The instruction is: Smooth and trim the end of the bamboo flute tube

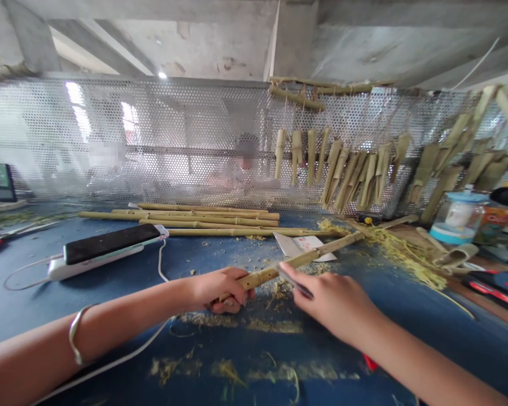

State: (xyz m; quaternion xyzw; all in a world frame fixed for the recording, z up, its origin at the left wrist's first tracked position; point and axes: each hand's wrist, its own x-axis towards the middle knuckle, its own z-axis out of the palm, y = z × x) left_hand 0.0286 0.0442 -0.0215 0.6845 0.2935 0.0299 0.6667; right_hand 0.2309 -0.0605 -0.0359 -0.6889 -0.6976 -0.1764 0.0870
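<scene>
My left hand (222, 289) is closed around the near end of a long bamboo stick (317, 254) that slants up to the right over the blue table (110, 316). My right hand (334, 301) is closed on a dark-bladed knife (296, 283), its blade laid against the stick just right of my left hand. Bamboo shavings (279, 290) lie under the stick. A metal bangle sits on my left forearm.
Several bamboo sticks (203, 217) lie at the back of the table. A phone on a white power bank (104, 251) with cable lies left. Bamboo pieces (351, 169) hang on the mesh screen. A jar (459, 217), tools and shavings crowd the right side.
</scene>
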